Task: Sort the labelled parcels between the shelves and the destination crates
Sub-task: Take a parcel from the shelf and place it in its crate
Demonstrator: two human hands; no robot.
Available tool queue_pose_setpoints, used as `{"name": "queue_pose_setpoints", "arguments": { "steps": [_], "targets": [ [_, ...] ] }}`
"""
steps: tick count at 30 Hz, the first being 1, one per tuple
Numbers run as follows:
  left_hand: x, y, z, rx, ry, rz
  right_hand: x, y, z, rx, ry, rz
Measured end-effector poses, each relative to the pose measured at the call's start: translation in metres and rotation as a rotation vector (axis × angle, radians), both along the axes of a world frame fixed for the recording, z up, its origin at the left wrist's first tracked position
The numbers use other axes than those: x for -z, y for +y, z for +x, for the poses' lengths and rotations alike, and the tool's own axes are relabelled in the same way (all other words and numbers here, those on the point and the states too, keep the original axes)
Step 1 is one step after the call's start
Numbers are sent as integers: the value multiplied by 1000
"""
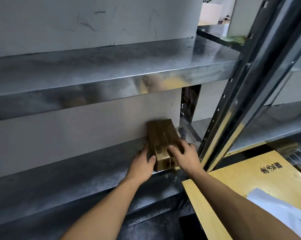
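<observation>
Evidently the sorting is somewhere midway; one brown cardboard parcel (161, 135) sits on the lower shelf (68, 172), near its front edge and close to the dark slotted upright (240, 104), and no other parcel shows on this bay. Your left hand (142, 163) grips its left side, fingers (143, 150) along the wall and thumb on the front corner; your right hand (187, 157) holds the top and right edge, fingers draped over it. Whether it is going in or coming out I cannot tell, as the box is blurred. It is a long rectangular carton, taped down its top, with a small label at the near end; the shelves are dull galvanised steel. A smooth yellow carton (233, 184) lies at lower right.
</observation>
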State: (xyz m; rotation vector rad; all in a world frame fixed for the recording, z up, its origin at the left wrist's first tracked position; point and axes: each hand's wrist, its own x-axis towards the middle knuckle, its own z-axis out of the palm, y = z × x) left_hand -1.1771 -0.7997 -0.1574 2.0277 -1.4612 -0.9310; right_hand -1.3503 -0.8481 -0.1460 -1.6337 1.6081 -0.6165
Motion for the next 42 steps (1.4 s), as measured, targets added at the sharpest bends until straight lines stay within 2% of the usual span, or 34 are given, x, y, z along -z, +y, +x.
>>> {"name": "queue_pose_setpoints", "arguments": {
  "steps": [5, 11, 14, 17, 22, 26, 31, 36, 42],
  "targets": [
    [10, 3, -3, -63, 145, 3, 18, 1, 2, -10, -96, -11],
    [9, 11, 0, -129, 281, -93, 27, 14, 2, 4, -479, 108],
    [4, 19, 2, -171, 290, -155, 28, 23, 6, -23, -580, 169],
    [3, 25, 8, -212, 304, -172, 26, 27, 9, -69, -567, 160],
    [-1, 28, 11, -275, 236, -207, 21, 15, 6, -70, -297, 20],
    [-1, 22, 8, -231, 202, -225, 12, 14, 10, -53, -429, 21],
    [1, 29, 0, -168, 261, -183, 16, 16, 13, -158, -262, -16],
    [1, 30, 2, -222, 390, -144, 14, 22, 11, -163, -353, 18],
    [7, 34, 10, -452, 673, -87, 12, 25, 11, -87, -542, 121]
  ]
}}
